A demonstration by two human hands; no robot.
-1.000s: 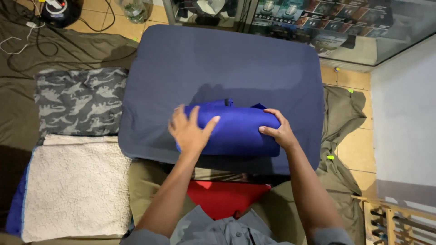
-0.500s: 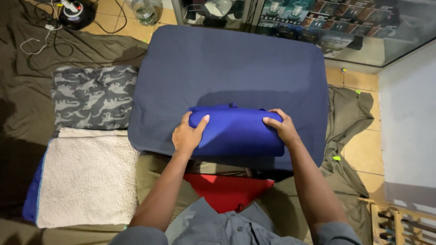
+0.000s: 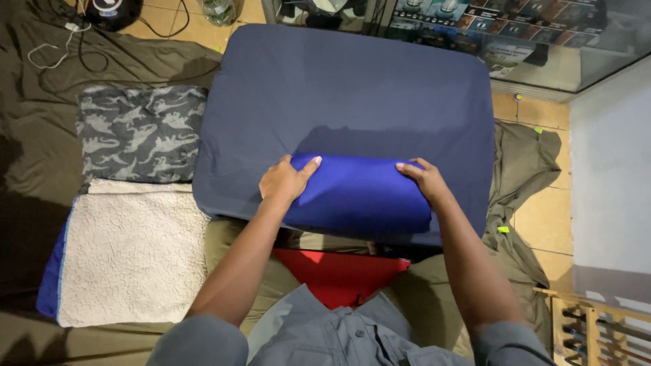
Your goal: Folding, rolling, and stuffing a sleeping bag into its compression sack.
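The left hand [image 3: 283,181] lies on the left end of a folded bright blue cloth [image 3: 356,194], its fingers [image 3: 306,167] curled over the edge and gripping it, while the right hand [image 3: 424,179] grips the right end the same way, fingers bent over the top fold. The one blue bundle is a smooth, thick, rounded rectangle, lying between the two hands on the near part of a single dark navy cushioned worktop [image 3: 352,88], close to its front edge. Just below the hands, a red cloth [image 3: 336,274] shows between the person's legs. Left of the left fingers lie two folded pieces: a grey dinosaur-print cloth [image 3: 139,132] and, nearer the person, a cream fleecy blanket [image 3: 132,251] with a blue edge, the two touching. All of it rests on an olive sheet [image 3: 34,163] spread over the tiled floor. Beyond the worktop, far above the fingers, a glass cabinet [image 3: 515,41] holds rows of small dark rectangular packages, too small to count. Right of the right hand, low in the corner, stands a wooden rack [image 3: 597,329].
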